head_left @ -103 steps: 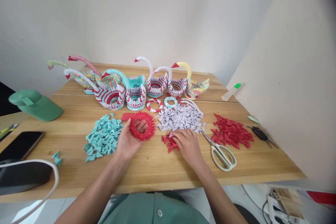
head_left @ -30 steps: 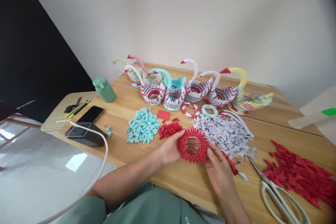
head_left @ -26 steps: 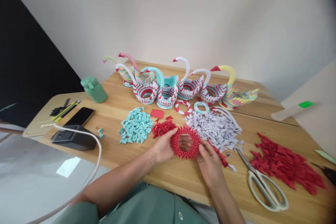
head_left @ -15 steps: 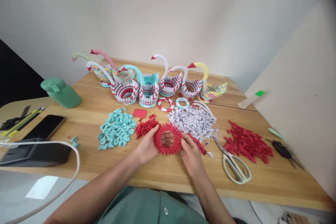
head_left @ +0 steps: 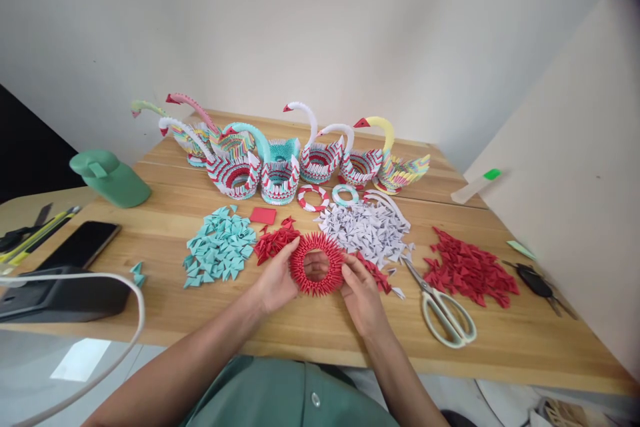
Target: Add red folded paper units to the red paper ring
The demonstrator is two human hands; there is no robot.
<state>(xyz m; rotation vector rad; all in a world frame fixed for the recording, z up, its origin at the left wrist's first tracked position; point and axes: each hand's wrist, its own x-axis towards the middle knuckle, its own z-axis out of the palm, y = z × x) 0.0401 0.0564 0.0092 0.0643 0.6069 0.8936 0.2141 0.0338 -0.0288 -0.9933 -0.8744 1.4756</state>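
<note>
A spiky red paper ring is held up above the near part of the table, between both hands. My left hand grips its left edge, the thumb on top and fingers behind, some showing through the hole. On the right edge, my right hand holds it between thumb and fingers. Behind the ring lie small red folded pieces and a heap of white ones. Turquoise pieces are spread to the left, and a larger red pile is at the right.
Several paper swans stand at the back. Two small rings, one red and white, one turquoise and white, lie before them. Scissors and keys are right; a green bottle, phone and white cable are left.
The whole view has shifted slightly, with the objects a little further left in the picture. Both hands keep their hold on the red ring.
</note>
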